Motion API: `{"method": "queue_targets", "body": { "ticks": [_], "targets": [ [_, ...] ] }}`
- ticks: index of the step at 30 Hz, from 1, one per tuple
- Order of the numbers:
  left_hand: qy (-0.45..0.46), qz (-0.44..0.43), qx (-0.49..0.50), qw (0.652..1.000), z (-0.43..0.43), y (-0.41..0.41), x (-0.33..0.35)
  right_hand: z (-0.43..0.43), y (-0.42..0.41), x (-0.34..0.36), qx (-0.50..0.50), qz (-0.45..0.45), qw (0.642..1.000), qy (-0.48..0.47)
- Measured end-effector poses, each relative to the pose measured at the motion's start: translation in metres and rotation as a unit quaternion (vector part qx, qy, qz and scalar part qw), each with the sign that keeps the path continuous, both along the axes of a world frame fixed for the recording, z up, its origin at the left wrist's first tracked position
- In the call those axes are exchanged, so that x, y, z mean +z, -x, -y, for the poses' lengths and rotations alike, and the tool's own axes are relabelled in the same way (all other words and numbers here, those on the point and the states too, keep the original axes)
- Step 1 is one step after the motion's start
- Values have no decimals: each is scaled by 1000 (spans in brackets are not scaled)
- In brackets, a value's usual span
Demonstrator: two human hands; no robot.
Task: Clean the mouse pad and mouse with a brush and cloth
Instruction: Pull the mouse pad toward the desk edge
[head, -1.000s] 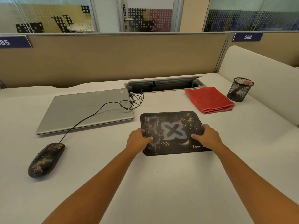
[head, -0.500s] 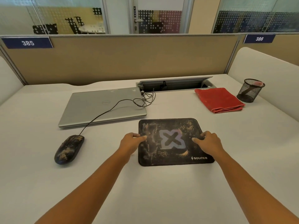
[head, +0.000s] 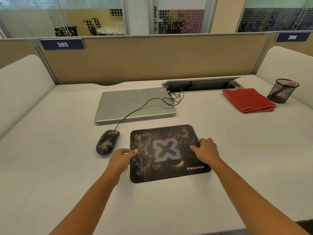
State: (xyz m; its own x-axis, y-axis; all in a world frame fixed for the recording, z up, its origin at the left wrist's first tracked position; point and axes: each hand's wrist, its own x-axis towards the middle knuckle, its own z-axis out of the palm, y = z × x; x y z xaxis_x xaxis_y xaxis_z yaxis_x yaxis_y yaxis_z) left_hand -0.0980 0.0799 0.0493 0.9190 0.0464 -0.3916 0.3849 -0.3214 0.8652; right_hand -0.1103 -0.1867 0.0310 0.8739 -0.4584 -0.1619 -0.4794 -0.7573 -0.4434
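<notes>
A black mouse pad (head: 166, 160) with a grey X logo and yellowish dust lies flat on the white desk (head: 50, 167). My left hand (head: 121, 158) pinches its left edge, thumb on top. My right hand (head: 206, 150) grips its right edge with curled fingers. Just left of the pad sits a dusty black wired mouse (head: 107, 141), apart from my left hand. A folded red cloth (head: 248, 100) lies at the back right. Beside the cloth, a black mesh cup (head: 282, 91) holds a pink-topped item, possibly the brush.
A closed silver laptop (head: 133, 106) lies behind the mouse, and the mouse cable (head: 135, 111) runs across it into an open cable tray (head: 201, 84). Beige partitions wall the desk at the back and both sides.
Both hands have slid the mouse pad left across the desk, so it now lies close beside the mouse and in front of the laptop. The mouse, laptop and cloth have stayed put.
</notes>
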Motion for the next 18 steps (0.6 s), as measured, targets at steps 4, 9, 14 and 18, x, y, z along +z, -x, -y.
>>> {"method": "queue_targets", "body": {
  "ticks": [4,9,14,18],
  "targets": [
    [6,-10,-4,1000,-12,11,-6,-17,7,-4,10,19,1000,17],
    [-6,0,-11,1000,-13,18,-9,-22,15,-11,-6,45,999,28],
    [-52,33,-36,997,-8,23,-6,-22,21,-15,-18,76,997,12],
    [-67,59,-53,995,-8,23,-2,-20,25,-15,-16,89,996,-10]
  ]
}}
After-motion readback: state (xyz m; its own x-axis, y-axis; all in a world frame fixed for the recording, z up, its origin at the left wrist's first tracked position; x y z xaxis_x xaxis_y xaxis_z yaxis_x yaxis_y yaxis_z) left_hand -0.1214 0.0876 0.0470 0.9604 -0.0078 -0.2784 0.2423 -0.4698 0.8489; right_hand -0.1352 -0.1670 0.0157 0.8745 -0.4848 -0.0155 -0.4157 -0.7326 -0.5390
